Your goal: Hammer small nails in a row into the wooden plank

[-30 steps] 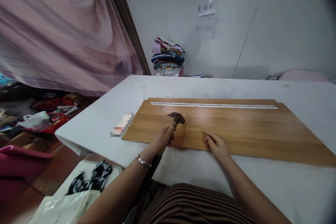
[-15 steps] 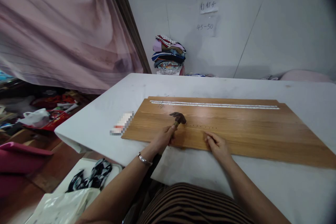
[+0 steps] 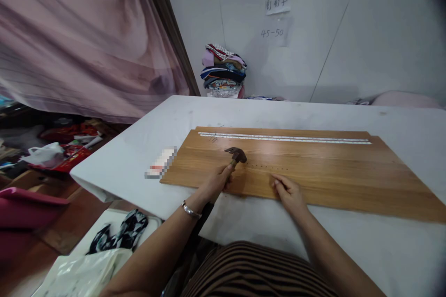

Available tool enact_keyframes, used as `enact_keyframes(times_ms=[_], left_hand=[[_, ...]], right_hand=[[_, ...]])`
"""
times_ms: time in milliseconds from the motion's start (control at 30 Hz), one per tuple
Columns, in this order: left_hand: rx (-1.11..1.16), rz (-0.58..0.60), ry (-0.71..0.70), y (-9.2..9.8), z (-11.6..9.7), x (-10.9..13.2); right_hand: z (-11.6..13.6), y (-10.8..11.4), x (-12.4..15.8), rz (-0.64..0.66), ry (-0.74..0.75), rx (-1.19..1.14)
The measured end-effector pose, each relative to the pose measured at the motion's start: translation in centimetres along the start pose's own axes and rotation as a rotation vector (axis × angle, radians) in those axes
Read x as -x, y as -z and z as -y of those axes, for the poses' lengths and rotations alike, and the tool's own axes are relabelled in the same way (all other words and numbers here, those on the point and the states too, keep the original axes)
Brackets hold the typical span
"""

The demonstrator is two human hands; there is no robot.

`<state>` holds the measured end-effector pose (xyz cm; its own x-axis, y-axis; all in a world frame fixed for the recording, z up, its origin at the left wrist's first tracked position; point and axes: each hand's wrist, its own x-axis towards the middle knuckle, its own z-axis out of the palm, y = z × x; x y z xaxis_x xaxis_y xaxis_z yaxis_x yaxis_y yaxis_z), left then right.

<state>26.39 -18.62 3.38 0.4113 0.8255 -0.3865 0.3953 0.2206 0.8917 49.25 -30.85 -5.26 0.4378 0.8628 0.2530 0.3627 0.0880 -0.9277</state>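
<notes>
My left hand (image 3: 218, 182) is wrapped round the handle of a claw hammer (image 3: 237, 154). The hammer's dark head is on or just over a wooden board (image 3: 334, 176), claw to the left, at the left end of a row of small dark dots (image 3: 266, 166) that look like nail heads. My right hand (image 3: 288, 190) rests on the board's near part, right of the hammer, with thumb and fingers pressed together. Whatever those fingers may hold is too small to make out.
Two white marked strips (image 3: 285, 139) lie along the board's far side, with several thin dark nail-like pieces (image 3: 213, 138) at their left end. A blurred-out white packet (image 3: 160, 163) sits left of the board on the white table (image 3: 125, 148). Folded clothes (image 3: 223, 72) are piled behind.
The view has shifted very slightly. Both hands and the hammer stay in nearly the same places on the board.
</notes>
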Motion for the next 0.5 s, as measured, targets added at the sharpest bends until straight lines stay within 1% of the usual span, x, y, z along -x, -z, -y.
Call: enact_keyframes(times_ms=[133, 267, 500], left_hand=[[-0.024, -0.007, -0.009, 0.07, 0.07, -0.08], [-0.039, -0.011, -0.012, 0.02, 0.19, -0.09], [0.01, -0.013, 0.008, 0.05, -0.49, 0.08]], right_hand=[[-0.13, -0.03, 0.04, -0.014, 0.005, 0.008], [-0.31, -0.05, 0.02, 0.01, -0.006, -0.019], [-0.44, -0.08, 0.09, 0.012, -0.013, -0.018]])
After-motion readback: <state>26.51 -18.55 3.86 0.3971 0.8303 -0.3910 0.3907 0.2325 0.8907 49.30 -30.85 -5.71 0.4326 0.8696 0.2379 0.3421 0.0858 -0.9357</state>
